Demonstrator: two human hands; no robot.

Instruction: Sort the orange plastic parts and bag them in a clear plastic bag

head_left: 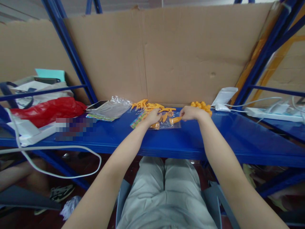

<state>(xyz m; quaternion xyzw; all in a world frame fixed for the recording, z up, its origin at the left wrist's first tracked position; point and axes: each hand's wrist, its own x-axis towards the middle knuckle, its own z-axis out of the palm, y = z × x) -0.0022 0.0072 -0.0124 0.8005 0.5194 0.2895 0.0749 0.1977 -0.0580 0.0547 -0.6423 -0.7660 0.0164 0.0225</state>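
My left hand rests with curled fingers on a clear plastic bag that lies on the blue shelf and holds a few orange plastic pieces. My right hand pinches an orange piece at the bag's right edge. A heap of orange pieces lies just behind the bag, against the cardboard. Another small cluster of orange pieces sits to the right of my right hand.
A stack of clear bags with a phone on top lies left of the heap. Red plastic bag and white cable at far left. White power strip and a white pouch at right. Cardboard sheet backs the shelf.
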